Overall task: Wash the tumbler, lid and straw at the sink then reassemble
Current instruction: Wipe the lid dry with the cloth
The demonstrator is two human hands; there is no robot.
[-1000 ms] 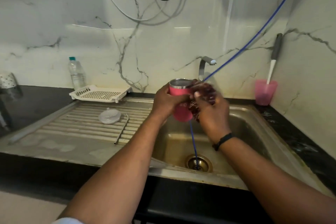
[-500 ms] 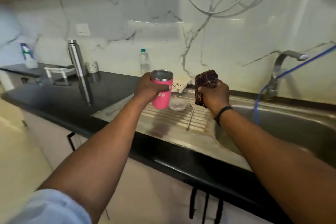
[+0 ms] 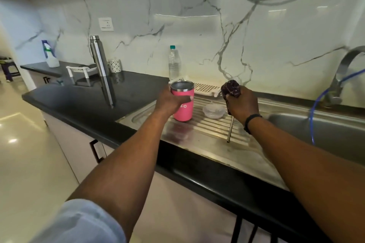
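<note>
My left hand (image 3: 169, 102) grips the upright pink tumbler (image 3: 183, 102) over the drainboard (image 3: 207, 134) (lid (image 3: 214, 111) just right); my right hand (image 3: 242, 105) clutches a dark cloth (image 3: 231, 89).

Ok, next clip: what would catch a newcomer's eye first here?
The pink tumbler, upright over the steel drainboard in the left hand. Next, the dark scrubber clutched in the right hand. Between them on the drainboard lie the clear lid and the metal straw.
</note>
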